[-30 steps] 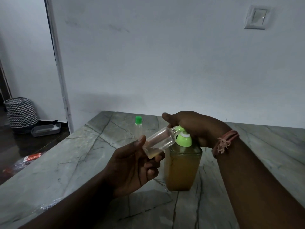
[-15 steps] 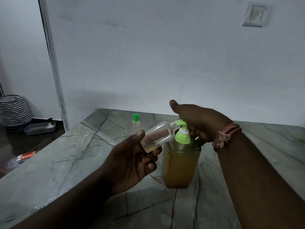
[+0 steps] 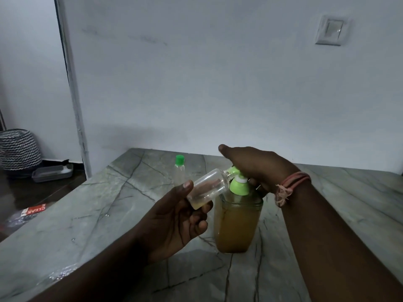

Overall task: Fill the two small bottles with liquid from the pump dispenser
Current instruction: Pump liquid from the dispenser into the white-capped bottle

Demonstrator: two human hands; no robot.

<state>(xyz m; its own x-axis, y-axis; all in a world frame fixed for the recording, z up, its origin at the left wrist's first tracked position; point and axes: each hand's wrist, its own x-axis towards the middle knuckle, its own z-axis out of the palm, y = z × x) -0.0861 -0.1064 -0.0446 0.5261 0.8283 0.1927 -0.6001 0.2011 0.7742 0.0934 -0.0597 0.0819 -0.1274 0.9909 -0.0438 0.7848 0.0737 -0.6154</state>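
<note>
The pump dispenser (image 3: 236,225), a clear bottle of amber liquid with a green pump head (image 3: 238,186), stands on the marble table (image 3: 109,203). My right hand (image 3: 257,166) lies over the pump head, thumb stretched out and fingers curled down behind it. My left hand (image 3: 174,221) grips a small clear bottle (image 3: 207,188), tilted with its mouth against the green nozzle. A little yellowish liquid sits at its lower end. A second small bottle (image 3: 180,170) with a green cap stands upright farther back on the table.
The table meets a white wall at the back, and its left edge drops to a dark floor. Down there are a patterned basket (image 3: 18,149), a grey tray (image 3: 52,173) and a plastic wrapper (image 3: 28,212).
The pump head has risen from its pressed-down position, and my right hand has lifted with it. The small bottle stays at the nozzle in my left hand.
</note>
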